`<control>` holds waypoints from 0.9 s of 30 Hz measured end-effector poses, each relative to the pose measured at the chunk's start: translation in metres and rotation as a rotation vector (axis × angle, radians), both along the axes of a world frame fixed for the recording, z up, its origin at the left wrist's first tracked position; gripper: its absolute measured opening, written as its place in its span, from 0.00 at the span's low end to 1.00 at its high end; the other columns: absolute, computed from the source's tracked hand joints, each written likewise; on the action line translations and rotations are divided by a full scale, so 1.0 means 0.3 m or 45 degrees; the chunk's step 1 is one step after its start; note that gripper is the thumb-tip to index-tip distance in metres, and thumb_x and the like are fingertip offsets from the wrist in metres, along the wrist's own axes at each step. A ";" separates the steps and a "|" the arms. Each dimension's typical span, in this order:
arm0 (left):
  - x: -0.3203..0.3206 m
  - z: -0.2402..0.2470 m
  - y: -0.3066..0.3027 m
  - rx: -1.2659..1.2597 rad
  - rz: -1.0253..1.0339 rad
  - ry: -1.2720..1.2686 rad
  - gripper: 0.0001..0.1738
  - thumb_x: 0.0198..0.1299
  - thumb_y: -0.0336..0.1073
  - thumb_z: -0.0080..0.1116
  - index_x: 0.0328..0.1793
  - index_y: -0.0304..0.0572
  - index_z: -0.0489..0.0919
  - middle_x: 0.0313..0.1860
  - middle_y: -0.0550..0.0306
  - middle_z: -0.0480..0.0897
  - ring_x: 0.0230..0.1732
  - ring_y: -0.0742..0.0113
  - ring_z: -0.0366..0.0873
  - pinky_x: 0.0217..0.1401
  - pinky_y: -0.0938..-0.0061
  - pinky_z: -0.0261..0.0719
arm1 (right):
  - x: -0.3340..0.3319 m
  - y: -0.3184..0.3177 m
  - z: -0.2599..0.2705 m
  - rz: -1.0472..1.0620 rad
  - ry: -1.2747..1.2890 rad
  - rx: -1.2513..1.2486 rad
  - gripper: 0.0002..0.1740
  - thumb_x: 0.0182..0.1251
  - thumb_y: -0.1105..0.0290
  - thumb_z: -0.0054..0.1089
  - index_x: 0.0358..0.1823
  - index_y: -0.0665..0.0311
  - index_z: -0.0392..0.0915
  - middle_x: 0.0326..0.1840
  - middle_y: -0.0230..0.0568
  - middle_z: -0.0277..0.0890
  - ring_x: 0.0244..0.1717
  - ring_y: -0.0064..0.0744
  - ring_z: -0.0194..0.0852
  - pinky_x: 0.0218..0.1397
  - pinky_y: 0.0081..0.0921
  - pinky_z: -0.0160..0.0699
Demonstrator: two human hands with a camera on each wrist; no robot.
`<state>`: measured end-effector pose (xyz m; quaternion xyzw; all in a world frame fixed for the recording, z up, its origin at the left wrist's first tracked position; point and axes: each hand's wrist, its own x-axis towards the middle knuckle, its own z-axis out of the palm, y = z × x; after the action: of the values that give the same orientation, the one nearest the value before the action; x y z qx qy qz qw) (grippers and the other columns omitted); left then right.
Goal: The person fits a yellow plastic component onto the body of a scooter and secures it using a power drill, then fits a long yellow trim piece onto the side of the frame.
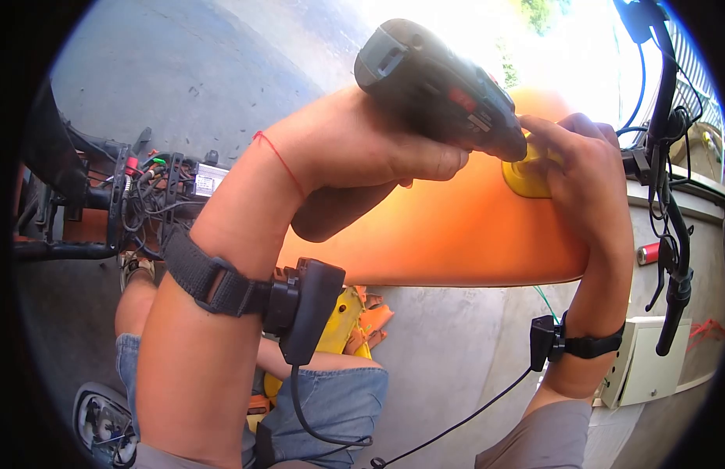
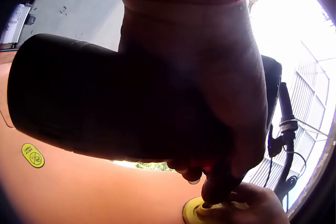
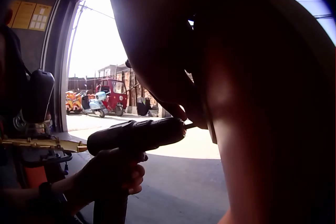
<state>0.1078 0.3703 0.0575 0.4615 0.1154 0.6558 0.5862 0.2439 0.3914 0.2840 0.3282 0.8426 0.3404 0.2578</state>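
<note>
My left hand (image 1: 378, 144) grips the handle of a dark power drill (image 1: 448, 90), its nose beside a round yellow piece (image 1: 527, 186) on a large orange panel (image 1: 441, 234). The fingers of my right hand (image 1: 585, 172) are bent around that yellow piece, close to the drill's tip. In the right wrist view the drill (image 3: 139, 135) lies roughly level, and a thin bit reaches toward the panel's edge by the dark right fingers. The drill (image 2: 79, 98) and left hand (image 2: 210, 77) cover much of the left wrist view. The bit's exact contact point is hidden.
Black handlebars (image 1: 674, 305) with cables stand at the right. A frame with exposed wiring (image 1: 147, 195) is at the left. Yellow and orange parts (image 1: 343, 324) lie below the panel, near my knees. A pale box (image 1: 652, 359) and red can (image 1: 648, 253) are at the lower right.
</note>
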 end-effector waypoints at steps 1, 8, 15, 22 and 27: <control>0.001 -0.003 0.002 -0.013 -0.029 -0.011 0.19 0.59 0.36 0.70 0.57 0.43 0.82 0.43 0.61 0.84 0.38 0.73 0.81 0.36 0.74 0.83 | 0.003 0.000 0.001 0.000 0.008 -0.002 0.24 0.53 0.72 0.72 0.55 0.50 0.86 0.39 0.34 0.85 0.45 0.36 0.78 0.58 0.34 0.69; 0.003 -0.015 0.014 0.032 -0.070 -0.076 0.19 0.61 0.38 0.70 0.57 0.43 0.82 0.44 0.60 0.84 0.40 0.71 0.83 0.36 0.74 0.84 | 0.013 0.001 -0.001 0.020 0.010 0.008 0.24 0.54 0.72 0.71 0.56 0.51 0.86 0.39 0.33 0.85 0.46 0.36 0.78 0.58 0.34 0.69; -0.002 -0.002 0.006 -0.013 -0.056 -0.024 0.20 0.60 0.41 0.73 0.55 0.43 0.83 0.39 0.63 0.84 0.39 0.74 0.82 0.35 0.76 0.84 | 0.011 0.002 -0.002 0.027 0.031 -0.007 0.24 0.54 0.73 0.71 0.55 0.52 0.86 0.39 0.34 0.85 0.45 0.36 0.78 0.58 0.34 0.68; -0.004 -0.001 0.018 -0.014 -0.066 0.003 0.21 0.61 0.40 0.73 0.58 0.45 0.82 0.39 0.64 0.84 0.38 0.76 0.80 0.34 0.77 0.82 | 0.005 0.001 -0.006 0.037 0.024 -0.023 0.22 0.54 0.74 0.70 0.54 0.53 0.86 0.38 0.36 0.84 0.44 0.36 0.80 0.60 0.35 0.67; 0.014 -0.005 0.026 0.034 0.015 -0.023 0.28 0.61 0.35 0.71 0.68 0.50 0.76 0.43 0.66 0.85 0.40 0.78 0.79 0.34 0.77 0.81 | 0.004 0.001 -0.007 0.026 0.029 -0.016 0.22 0.54 0.73 0.71 0.53 0.53 0.87 0.38 0.37 0.84 0.44 0.36 0.80 0.59 0.35 0.67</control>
<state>0.1120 0.3782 0.0560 0.4627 0.1039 0.6649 0.5771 0.2450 0.3918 0.2820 0.3217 0.8510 0.3338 0.2468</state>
